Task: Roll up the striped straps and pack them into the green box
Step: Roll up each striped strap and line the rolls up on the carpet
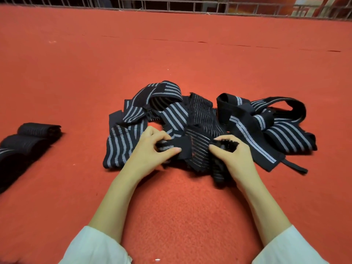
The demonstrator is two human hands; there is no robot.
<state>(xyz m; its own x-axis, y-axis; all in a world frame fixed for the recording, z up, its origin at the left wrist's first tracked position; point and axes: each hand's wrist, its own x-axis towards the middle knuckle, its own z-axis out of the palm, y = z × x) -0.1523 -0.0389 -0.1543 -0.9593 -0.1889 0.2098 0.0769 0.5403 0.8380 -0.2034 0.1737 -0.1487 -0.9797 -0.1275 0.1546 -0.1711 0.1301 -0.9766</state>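
A tangled pile of black straps with pale grey stripes [205, 119] lies on the red cloth surface in the middle of the view. At its near edge both hands hold one strap [192, 149] across its width. My left hand [152, 149] pinches the strap's left end between thumb and curled fingers. My right hand [232, 155] grips the bunched right part, fingers curled round it. Several rolled straps [24, 141] lie in a row at the far left. No green box is in view.
The red cloth surface [171, 54] stretches wide around the pile. A metal railing [190, 5] runs along the far edge. White sleeves cover both forearms at the bottom of the view.
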